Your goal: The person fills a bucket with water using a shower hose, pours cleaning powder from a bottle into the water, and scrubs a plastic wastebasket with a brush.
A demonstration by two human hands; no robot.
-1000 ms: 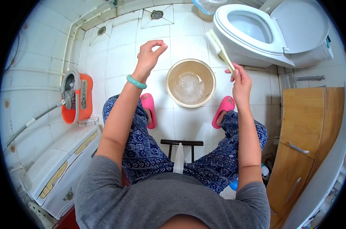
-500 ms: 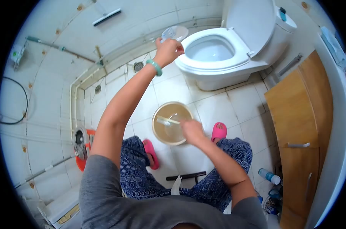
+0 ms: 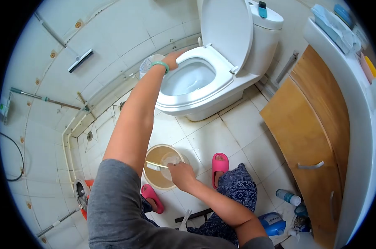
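My left hand [image 3: 173, 60], with a green bangle at the wrist, is at the left rim of the white toilet seat [image 3: 219, 74]; its fingers are partly hidden behind the seat's edge. The toilet lid [image 3: 227, 31] stands raised. My right hand [image 3: 181, 174] is closed on the handle of a pale brush [image 3: 153, 167], whose white bristles are over the beige basin [image 3: 157, 180]. Cloudy, sudsy liquid shows inside the basin, which rests on the floor between the pink slippers.
A wooden cabinet [image 3: 312, 112] stands on the right beneath a white counter [image 3: 321, 35]. Bottles [image 3: 288, 197] lie near its base. A small bin [image 3: 148, 62] is behind my left hand. An orange mop bucket [image 3: 83, 195] sits at the left wall.
The view has turned toward the toilet. My left hand has reached out from above the floor to the toilet seat. My right hand has brought the brush down from beside the toilet to the basin.
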